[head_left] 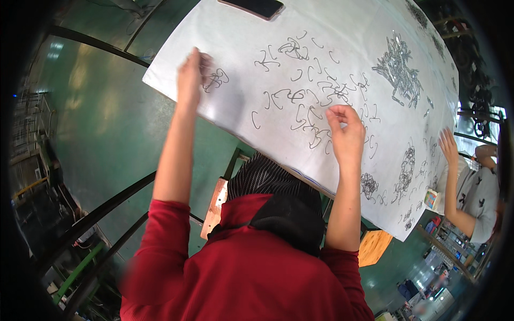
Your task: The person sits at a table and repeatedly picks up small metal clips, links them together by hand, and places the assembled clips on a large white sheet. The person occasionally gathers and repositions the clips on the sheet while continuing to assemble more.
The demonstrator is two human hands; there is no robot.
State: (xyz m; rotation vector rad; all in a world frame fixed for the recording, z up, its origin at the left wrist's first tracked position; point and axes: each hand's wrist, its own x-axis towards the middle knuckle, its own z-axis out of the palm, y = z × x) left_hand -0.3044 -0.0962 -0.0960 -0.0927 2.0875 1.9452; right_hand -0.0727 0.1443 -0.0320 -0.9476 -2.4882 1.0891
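Note:
Thin, dark, C-shaped wire hooks point(295, 96) lie scattered across the middle of the white-covered table point(230, 27). My right hand point(347, 134) hovers at the near side of this scatter, its thumb and fingertips drawn together; whatever may be between them is too small to make out. At the table's left end, my left hand point(190, 77) is beside a small separate heap of hooks point(216, 79). Its fingers are smeared by motion, so their grip cannot be read.
A pile of shiny metal pieces point(400, 72) lies farther right, and tangled hook heaps point(406, 168) sit nearer the right edge. A phone point(254, 6) rests at the far edge. Another person's hand point(448, 144) reaches over the table's right side, near a small carton point(431, 199).

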